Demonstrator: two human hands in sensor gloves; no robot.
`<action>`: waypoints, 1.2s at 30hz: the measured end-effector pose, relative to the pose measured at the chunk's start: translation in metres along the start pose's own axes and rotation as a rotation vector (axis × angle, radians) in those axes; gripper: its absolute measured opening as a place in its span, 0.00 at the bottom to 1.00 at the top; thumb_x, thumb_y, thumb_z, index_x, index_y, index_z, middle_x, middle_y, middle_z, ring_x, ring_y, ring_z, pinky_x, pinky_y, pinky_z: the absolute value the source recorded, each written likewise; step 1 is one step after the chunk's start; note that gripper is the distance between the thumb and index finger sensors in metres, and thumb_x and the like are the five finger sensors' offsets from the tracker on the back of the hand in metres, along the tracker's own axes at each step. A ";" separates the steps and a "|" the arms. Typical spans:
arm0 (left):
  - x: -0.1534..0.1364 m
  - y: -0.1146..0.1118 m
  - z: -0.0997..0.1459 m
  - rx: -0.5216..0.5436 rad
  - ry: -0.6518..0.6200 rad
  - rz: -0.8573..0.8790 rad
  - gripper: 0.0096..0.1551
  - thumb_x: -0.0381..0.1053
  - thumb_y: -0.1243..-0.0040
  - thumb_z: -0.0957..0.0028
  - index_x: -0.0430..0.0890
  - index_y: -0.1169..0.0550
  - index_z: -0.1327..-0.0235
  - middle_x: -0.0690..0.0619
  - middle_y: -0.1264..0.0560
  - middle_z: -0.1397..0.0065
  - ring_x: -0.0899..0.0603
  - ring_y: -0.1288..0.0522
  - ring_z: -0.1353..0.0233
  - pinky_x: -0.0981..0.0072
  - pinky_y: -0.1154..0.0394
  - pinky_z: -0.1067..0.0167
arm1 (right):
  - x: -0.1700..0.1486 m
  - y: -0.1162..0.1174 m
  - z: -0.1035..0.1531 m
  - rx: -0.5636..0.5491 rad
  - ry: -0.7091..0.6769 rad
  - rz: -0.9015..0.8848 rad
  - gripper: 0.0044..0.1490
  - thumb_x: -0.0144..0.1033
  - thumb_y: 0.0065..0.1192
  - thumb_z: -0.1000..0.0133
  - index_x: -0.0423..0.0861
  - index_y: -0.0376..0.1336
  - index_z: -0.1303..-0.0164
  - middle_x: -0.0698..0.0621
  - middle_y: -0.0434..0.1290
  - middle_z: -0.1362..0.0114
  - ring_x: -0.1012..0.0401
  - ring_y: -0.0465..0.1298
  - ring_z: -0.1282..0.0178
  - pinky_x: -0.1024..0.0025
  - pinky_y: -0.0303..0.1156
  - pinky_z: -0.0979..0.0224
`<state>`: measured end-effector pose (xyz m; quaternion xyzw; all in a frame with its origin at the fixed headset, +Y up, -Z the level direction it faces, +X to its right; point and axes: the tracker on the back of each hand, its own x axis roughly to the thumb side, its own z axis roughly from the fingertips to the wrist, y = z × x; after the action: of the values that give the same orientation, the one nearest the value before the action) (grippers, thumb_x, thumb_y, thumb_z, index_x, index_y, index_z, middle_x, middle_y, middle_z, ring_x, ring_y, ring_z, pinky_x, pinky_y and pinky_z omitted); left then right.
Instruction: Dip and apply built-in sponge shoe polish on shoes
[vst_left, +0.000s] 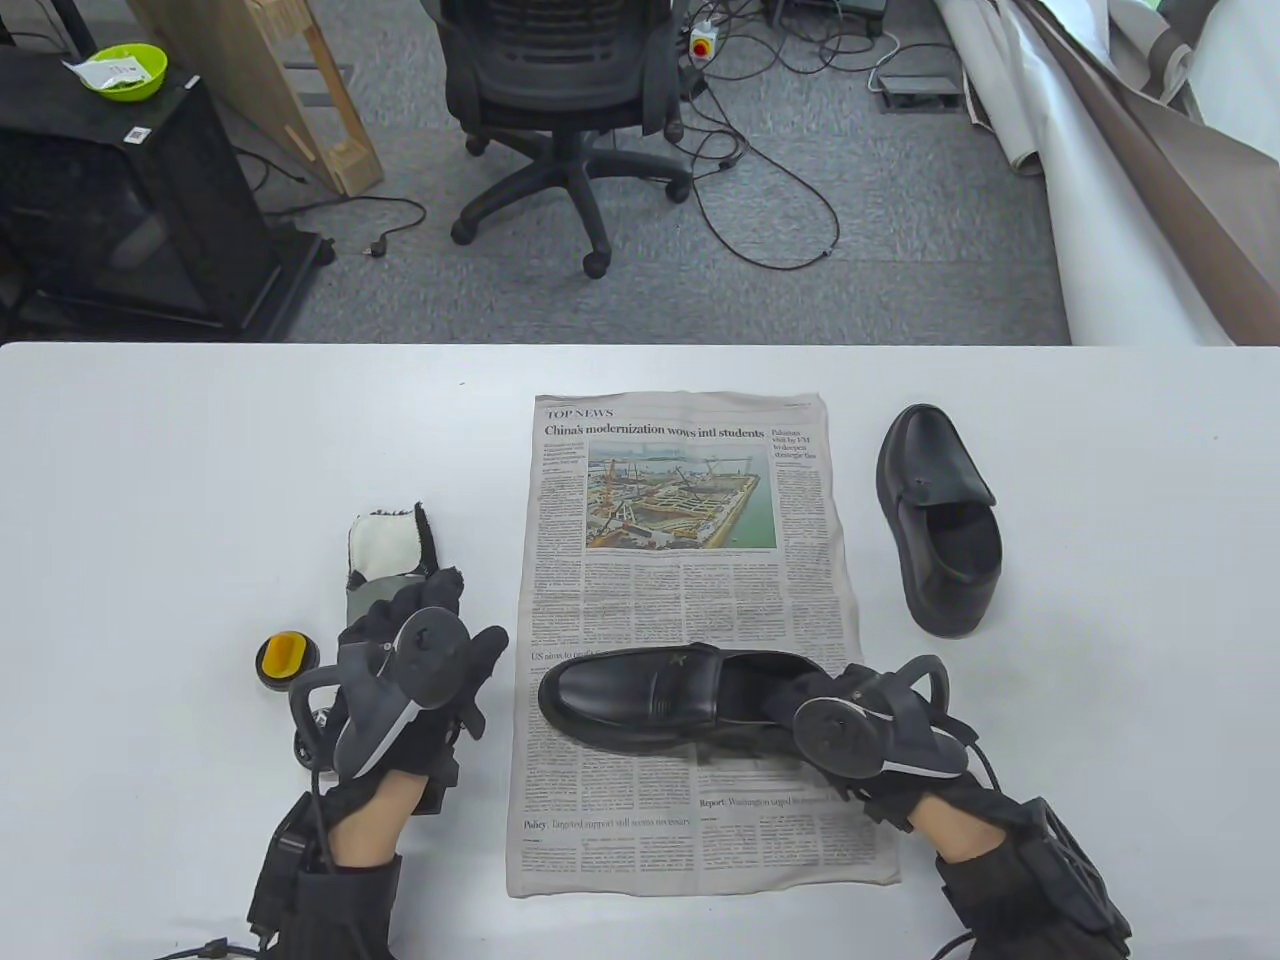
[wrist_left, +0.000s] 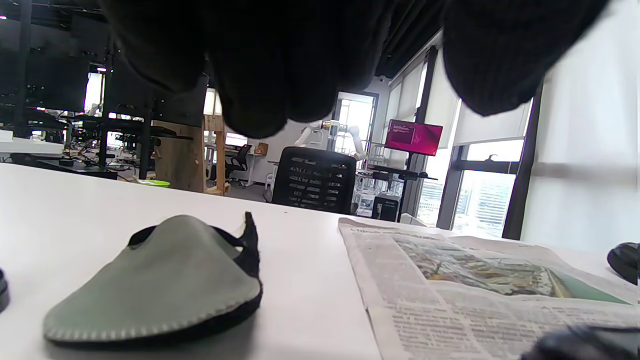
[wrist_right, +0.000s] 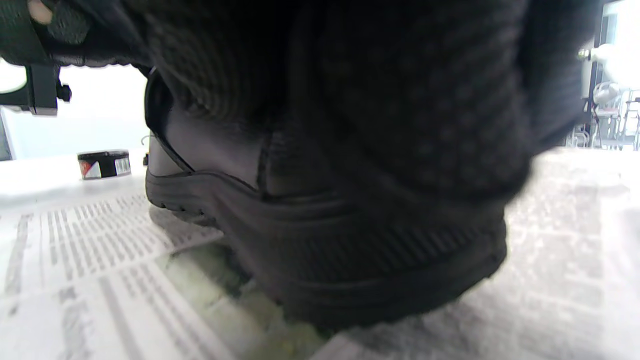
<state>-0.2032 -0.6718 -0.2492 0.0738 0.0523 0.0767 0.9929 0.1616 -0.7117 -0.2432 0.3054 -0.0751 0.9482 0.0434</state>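
With 1 shoe (vst_left: 640, 700) lying on the newspaper (vst_left: 690, 560), its heel gripped by the right hand (vst_left: 850, 725), the empty, loosely open left hand (vst_left: 420, 680) hovers beside the polish tin (vst_left: 285, 662) on the desk (vst_left: 200, 480), so dipping the sponge seems next.

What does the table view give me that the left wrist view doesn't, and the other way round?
Only the table view shows the polish tin with its yellow sponge, the second shoe off the paper, and the right hand at the heel of the shoe on the newspaper. Only the left wrist view shows the red monitor and windows. Both show the grey mitt, newspaper, office chair and left hand.
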 end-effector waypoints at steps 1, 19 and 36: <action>0.000 0.000 0.000 0.011 -0.005 -0.003 0.45 0.69 0.32 0.57 0.52 0.32 0.28 0.48 0.27 0.25 0.40 0.25 0.28 0.39 0.31 0.27 | -0.002 -0.002 0.001 -0.018 0.005 -0.011 0.28 0.55 0.66 0.58 0.52 0.80 0.57 0.53 0.84 0.61 0.68 0.87 0.83 0.65 0.87 0.51; 0.007 -0.007 0.001 -0.004 -0.077 -0.104 0.53 0.73 0.38 0.56 0.53 0.43 0.22 0.46 0.42 0.15 0.32 0.38 0.18 0.27 0.41 0.24 | -0.072 -0.073 0.040 -0.494 0.420 0.063 0.28 0.55 0.69 0.58 0.49 0.82 0.59 0.55 0.89 0.67 0.70 0.88 0.93 0.69 0.90 0.64; 0.009 -0.018 -0.001 -0.055 -0.099 -0.191 0.52 0.73 0.41 0.55 0.53 0.44 0.21 0.46 0.43 0.14 0.30 0.41 0.16 0.26 0.46 0.23 | -0.167 -0.058 0.090 -0.536 1.075 0.262 0.28 0.47 0.70 0.54 0.42 0.79 0.51 0.50 0.88 0.61 0.68 0.88 0.93 0.66 0.90 0.65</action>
<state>-0.1916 -0.6878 -0.2542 0.0449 0.0079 -0.0207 0.9987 0.3562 -0.6758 -0.2622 -0.2486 -0.3155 0.9152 0.0335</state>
